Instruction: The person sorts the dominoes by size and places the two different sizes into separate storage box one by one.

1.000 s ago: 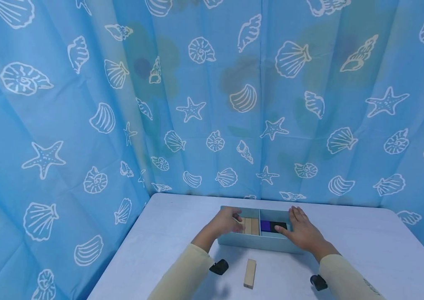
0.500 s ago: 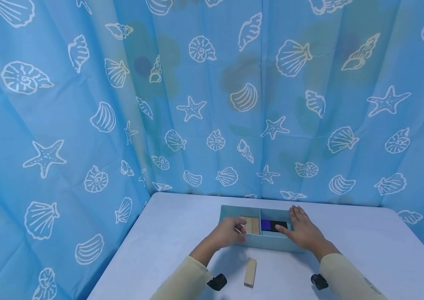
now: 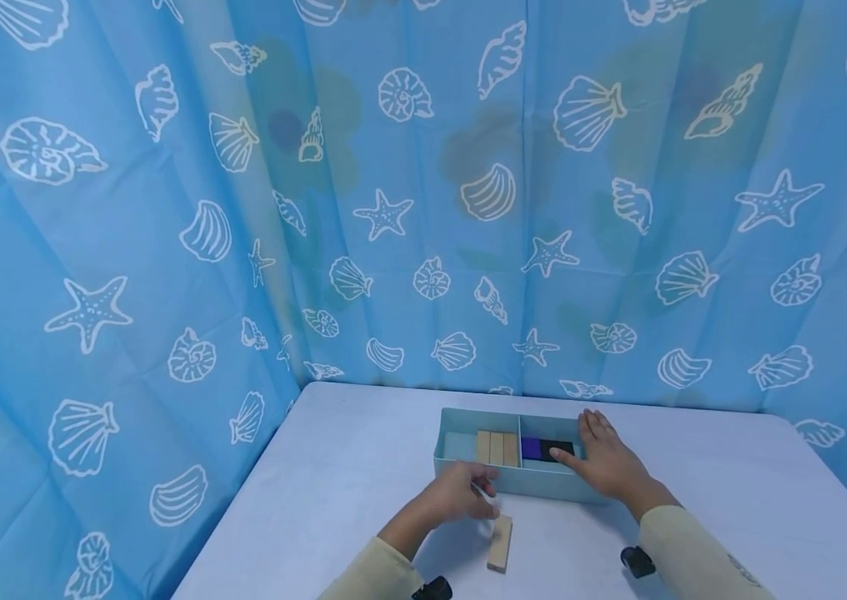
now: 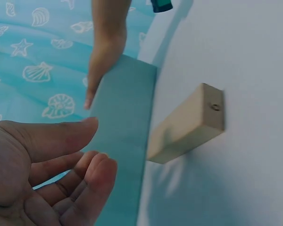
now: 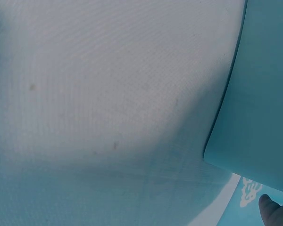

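Note:
My left hand [image 3: 455, 493] hovers in front of a light blue two-part box [image 3: 554, 483], with bent fingers and nothing between thumb and fingertips. Close beside those fingertips, a wooden block [image 3: 499, 546] lies on the table; the left wrist view shows a small dark mark on the end of this block [image 4: 186, 125]. Straight fingers of my right hand [image 3: 611, 458] rest along the box's right end, its thumb reaching over the front rim. Several wooden blocks [image 3: 497, 448] stand side by side in the left compartment. A purple block [image 3: 532, 449] and black blocks [image 3: 554, 452] lie in the right one.
A white table [image 3: 348, 467] carries the box. Behind and to the left hangs a blue curtain [image 3: 423, 208] with white shell prints. Black straps or camera mounts [image 3: 637, 562] sit at the wrists.
My left hand has come out of the box's left compartment, moving toward me over the front wall to the loose wooden block. The right hand has stayed at the box's right end.

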Demonstrator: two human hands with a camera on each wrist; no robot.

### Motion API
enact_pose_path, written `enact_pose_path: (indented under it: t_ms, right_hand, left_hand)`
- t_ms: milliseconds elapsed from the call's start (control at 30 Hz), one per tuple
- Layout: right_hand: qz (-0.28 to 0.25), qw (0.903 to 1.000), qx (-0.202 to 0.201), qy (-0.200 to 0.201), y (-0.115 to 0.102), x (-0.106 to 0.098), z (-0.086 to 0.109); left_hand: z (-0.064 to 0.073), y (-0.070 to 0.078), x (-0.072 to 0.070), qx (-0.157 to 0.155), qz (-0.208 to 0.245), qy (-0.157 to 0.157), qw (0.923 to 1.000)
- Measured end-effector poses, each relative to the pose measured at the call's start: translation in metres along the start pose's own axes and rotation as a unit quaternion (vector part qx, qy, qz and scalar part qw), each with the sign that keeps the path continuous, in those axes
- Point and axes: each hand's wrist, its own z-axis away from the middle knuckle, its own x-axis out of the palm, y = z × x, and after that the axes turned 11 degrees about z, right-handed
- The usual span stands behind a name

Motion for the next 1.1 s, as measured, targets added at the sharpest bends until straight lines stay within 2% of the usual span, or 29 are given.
enact_pose_path:
  t_ms: [133,300,467,833,1100]
  right_hand:
    - [-0.003,1.0,0.002,-0.004,0.0,0.001,0.0]
    - [-0.011,0.9999,0.005,-0.01,0.001,0.003,0.0]
    - [-0.003,1.0,0.005,-0.007,0.001,0.003,-0.001]
    - [-0.007,0.9999,0.008,-0.011,0.001,0.002,-0.002]
    - [-0.011,0.9999,0.005,-0.007,0.002,0.002,-0.002]
  left_hand:
    - [0.002,-0.008,0.004,-0.011,0.016,-0.011,0.9997]
    - [0.004,-0.019,0.008,-0.023,0.016,-0.019,0.9994]
    - [0.006,-0.022,0.01,-0.041,0.006,-0.023,0.9989]
    - [0.01,-0.033,0.015,-0.056,-0.009,-0.024,0.9981]
    - [0.01,-0.028,0.017,-0.07,-0.076,-0.035,0.9941]
